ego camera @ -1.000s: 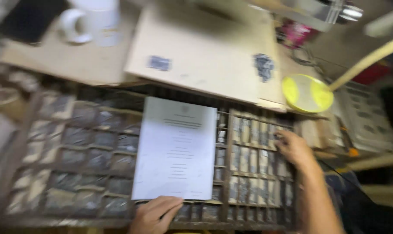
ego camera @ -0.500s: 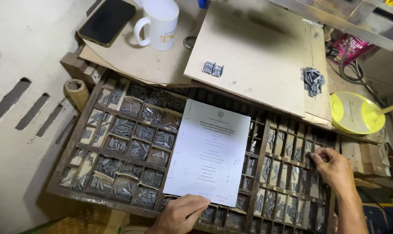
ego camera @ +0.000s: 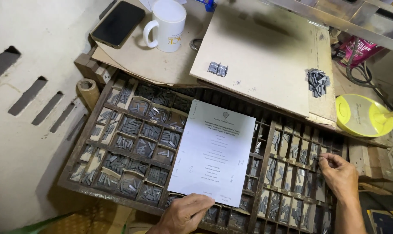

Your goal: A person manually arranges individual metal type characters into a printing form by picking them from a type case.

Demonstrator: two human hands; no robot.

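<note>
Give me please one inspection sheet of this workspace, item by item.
Surface: wooden type case with many small compartments.
Job's things: printed sheet lying on the case; grey metal sorts in compartments.
Clutter: white mug, dark phone, cardboard board, loose sort pile, yellow lid.
Grippers: left hand on the sheet's lower edge; right hand pinching over a compartment.
Cables: black cable.
Surroundings: pale slotted wall.

Left hand (ego camera: 185,215): enters from the near edge, palm down, fingers extended flat and pointing right. Right hand (ego camera: 340,175): at the right, forearm running in from the near right corner, back of hand up, thumb and forefinger pinched together, pointing left.
</note>
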